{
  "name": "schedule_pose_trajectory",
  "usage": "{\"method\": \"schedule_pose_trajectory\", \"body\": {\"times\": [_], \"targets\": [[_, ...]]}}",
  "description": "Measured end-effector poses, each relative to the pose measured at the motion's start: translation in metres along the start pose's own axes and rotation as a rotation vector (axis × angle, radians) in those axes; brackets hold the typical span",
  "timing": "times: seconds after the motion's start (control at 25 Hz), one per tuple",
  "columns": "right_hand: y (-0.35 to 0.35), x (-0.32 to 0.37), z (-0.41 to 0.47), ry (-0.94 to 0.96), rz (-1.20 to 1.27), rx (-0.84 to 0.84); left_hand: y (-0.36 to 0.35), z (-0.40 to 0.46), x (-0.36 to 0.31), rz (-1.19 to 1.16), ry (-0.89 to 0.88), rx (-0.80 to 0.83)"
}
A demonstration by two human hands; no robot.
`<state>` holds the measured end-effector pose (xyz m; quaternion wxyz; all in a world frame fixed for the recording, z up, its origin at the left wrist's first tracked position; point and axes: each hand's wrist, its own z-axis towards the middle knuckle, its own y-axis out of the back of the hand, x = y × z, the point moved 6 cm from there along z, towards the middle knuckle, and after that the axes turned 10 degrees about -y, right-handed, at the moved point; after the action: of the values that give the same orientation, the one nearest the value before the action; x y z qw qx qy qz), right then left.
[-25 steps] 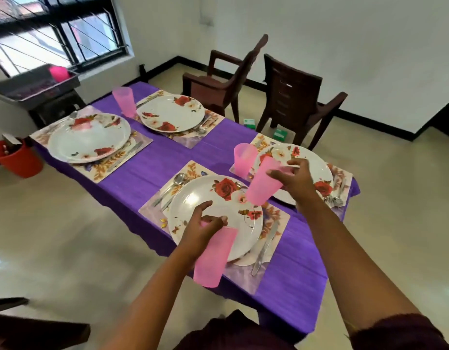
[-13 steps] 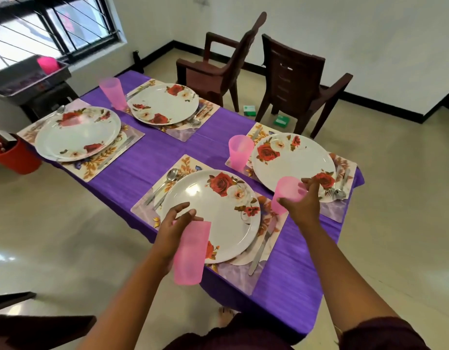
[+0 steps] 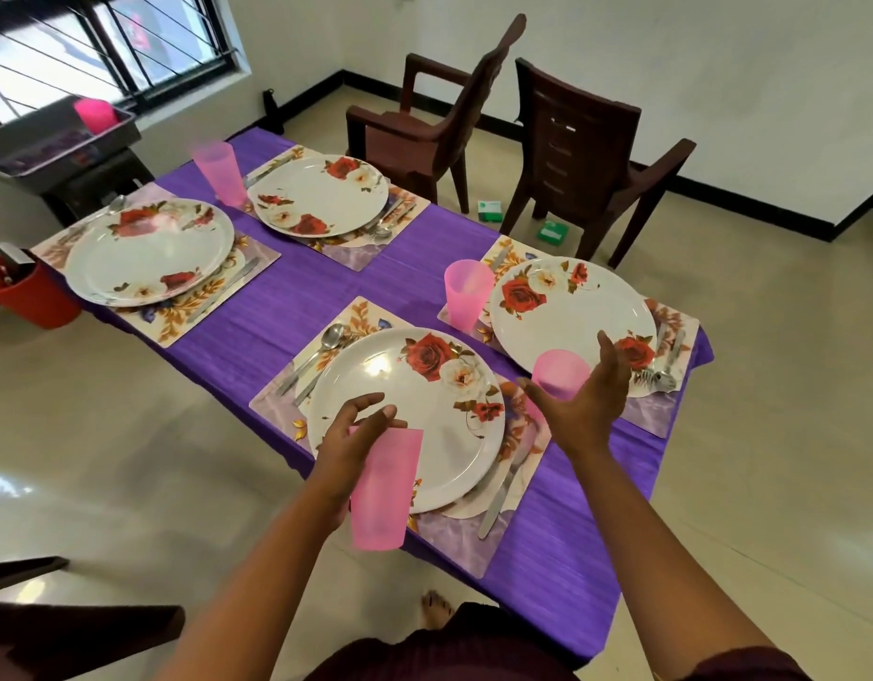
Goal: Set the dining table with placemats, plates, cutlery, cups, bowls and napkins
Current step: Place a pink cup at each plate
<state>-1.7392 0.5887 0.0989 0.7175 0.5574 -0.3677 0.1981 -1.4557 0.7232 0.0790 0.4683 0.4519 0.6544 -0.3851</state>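
Observation:
A purple-clothed table (image 3: 301,297) carries floral placemats, each with a rose-patterned white plate and cutlery. My left hand (image 3: 346,435) grips a pink plastic cup (image 3: 382,489), tilted, over the near plate (image 3: 390,385). My right hand (image 3: 586,400) is spread open around a second pink cup (image 3: 557,371), which stands upright between the near plate and the right plate (image 3: 572,307). Two more pink cups (image 3: 466,294) (image 3: 218,172) stand beside the right and far plates. A spoon (image 3: 326,341) and a knife (image 3: 498,503) flank the near plate.
Two brown plastic chairs (image 3: 424,135) (image 3: 586,154) stand beyond the table. A grey tray (image 3: 56,145) holding a pink cup (image 3: 94,113) sits under the window, and a red bucket (image 3: 31,292) stands below it. Green boxes (image 3: 552,232) lie on the floor.
My right hand brought its pink cup down from above the right plate, stood it between the two near plates and opened its fingers. My left hand kept holding its cup.

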Motion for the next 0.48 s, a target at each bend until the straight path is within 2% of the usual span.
{"method": "schedule_pose_trajectory", "body": {"times": [0.08,0.12,0.16,0.2,0.28,0.36,0.48], "targets": [[0.006,0.053,-0.010,0.262,0.065,-0.146,0.000,0.003,-0.003,0.009,-0.002,-0.007],[0.000,0.081,-0.016,0.368,0.155,-0.081,0.001,0.004,-0.004,0.013,0.000,-0.018],[-0.010,0.108,-0.022,0.408,0.262,0.107,0.003,0.004,-0.007,0.020,-0.003,-0.031],[-0.026,0.132,-0.031,0.373,0.331,0.371,0.005,0.004,-0.010,0.024,-0.010,-0.042],[-0.062,0.163,-0.060,0.270,0.324,0.874,0.012,0.003,-0.017,0.029,-0.026,-0.061],[-0.092,0.176,-0.087,0.243,0.265,1.096,0.030,0.004,-0.022,0.017,-0.034,-0.114],[-0.128,0.185,-0.114,0.169,0.231,1.287,0.072,0.008,-0.027,-0.049,-0.021,-0.213]]}}
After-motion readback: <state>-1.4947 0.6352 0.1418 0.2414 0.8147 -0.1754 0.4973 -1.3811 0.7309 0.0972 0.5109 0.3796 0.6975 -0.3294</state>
